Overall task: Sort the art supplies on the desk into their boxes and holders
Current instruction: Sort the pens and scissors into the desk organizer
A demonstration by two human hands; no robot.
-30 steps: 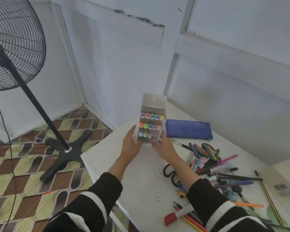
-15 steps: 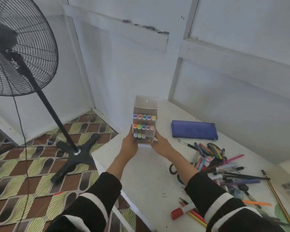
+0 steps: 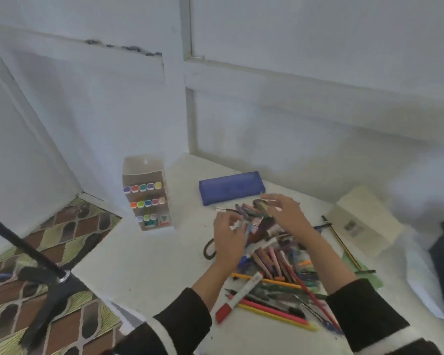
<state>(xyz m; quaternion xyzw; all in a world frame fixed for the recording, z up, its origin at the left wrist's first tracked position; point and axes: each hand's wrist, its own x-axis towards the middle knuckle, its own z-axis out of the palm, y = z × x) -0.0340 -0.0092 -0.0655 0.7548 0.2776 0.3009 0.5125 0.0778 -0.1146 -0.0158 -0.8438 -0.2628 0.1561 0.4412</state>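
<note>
Head view; clock positions are read from your hands, with 12 o'clock pointing away from you toward the wall (image 3: 292, 111). Your left hand (image 3: 228, 239) lay over the near-left edge of the heap of pens, pencils and markers (image 3: 274, 262) on the white desk (image 3: 151, 265). Its fingers (image 3: 227, 222) were bent downward with the tips at a pale blue pen (image 3: 248, 230), and motion blur hid whether they pinched it or merely touched it. Your right hand (image 3: 286, 213) was at the far end of the same heap, its fingers (image 3: 282, 202) spread apart and slightly bent, with nothing clamped between them. The marker box (image 3: 146, 193) stood upright at 10 o'clock, apart from both hands and near the desk's left edge. Its open front showed three rows of coloured marker caps (image 3: 142, 187), the lowest row only partly filled. The blue pencil case (image 3: 231, 188) lay flat at 12 o'clock, just beyond your right hand. A black scissors handle (image 3: 208, 249) protruded from beneath the left hand at 9 o'clock. A white marker with a red cap (image 3: 237, 297) lay at 6 o'clock on the heap's near side, between your two black, white-striped sleeves (image 3: 180, 319). At 3 o'clock lay a striped pencil (image 3: 344, 243) and, further out, a pale box (image 3: 364, 219). The black fan stand (image 3: 44, 267) rose from the patterned tile floor (image 3: 8, 319) at 8 o'clock, off the desk
</note>
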